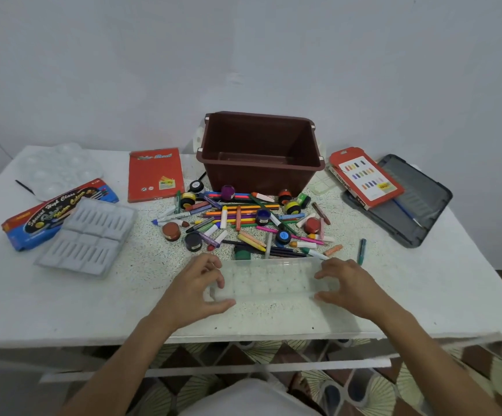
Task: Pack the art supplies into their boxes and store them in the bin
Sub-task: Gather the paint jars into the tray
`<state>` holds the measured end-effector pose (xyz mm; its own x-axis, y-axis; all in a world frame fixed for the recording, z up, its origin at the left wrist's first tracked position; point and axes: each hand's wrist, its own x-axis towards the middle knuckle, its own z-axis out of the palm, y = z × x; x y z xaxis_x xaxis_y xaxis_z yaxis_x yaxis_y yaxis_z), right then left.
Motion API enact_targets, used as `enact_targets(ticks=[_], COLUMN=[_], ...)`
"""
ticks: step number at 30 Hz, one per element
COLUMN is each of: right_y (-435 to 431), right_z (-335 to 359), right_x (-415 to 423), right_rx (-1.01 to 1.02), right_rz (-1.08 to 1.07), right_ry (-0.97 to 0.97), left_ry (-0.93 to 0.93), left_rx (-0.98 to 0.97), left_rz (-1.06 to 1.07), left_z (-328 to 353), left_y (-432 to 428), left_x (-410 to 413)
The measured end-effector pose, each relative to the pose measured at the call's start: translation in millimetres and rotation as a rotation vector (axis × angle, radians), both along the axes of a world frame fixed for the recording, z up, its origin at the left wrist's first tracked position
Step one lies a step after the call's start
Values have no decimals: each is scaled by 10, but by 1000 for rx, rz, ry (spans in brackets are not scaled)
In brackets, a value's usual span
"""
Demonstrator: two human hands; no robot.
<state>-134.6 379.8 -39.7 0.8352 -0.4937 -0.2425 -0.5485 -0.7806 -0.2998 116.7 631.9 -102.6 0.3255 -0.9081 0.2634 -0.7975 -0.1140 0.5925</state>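
Both forearms reach in from the near edge of the counter [48, 298]. The left hand [197, 288] and right hand [350, 286] sit at the two ends of a clear tray [270, 280], fingers [213, 267] spread and curled over its rims, thumbs at the near edge; they appear to touch it lightly rather than clamp it. The tray lies flat, empty, just in front of the pile [243, 220] of crayons, pencils, markers and small paint pots scattered mid-counter.

Behind the pile stands the brown bin [258, 154], upright and empty. To the left lie a grey moulded insert [90, 235], a blue-and-red paint box [54, 211] partly under it, a white palette [60, 166] and a red pad [155, 175]. To the right, a red-and-white box [364, 178] rests on an open grey case [409, 202]; one green crayon [362, 247] lies apart near the right hand.

The step looks like the very start: setting the tray in place for filling. Nothing is packed yet. Next would call for freeing one hand and picking out whichever pieces fit the tray's compartments; which kind belongs there I cannot tell.
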Motion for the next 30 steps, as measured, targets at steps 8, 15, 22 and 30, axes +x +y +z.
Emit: enact_targets(ticks=[8,15,22,30], right_y=[144,125,-120,-555], right_z=[-91,-71,256,227], right_x=[-57,-43,219,756], right_rx=[-75,-77,-27,-198], right_rz=[-60,-35,35,-103], right_ry=[-72,-77,27,-192], left_ry=[-189,-220,-266,-278], left_rx=[-77,-66,-56,3], left_rz=[53,68,77,93], left_z=[-136,-138,-127,-83], left_y=[5,-4,-8,-19], left_x=[-63,-91,-106,-143])
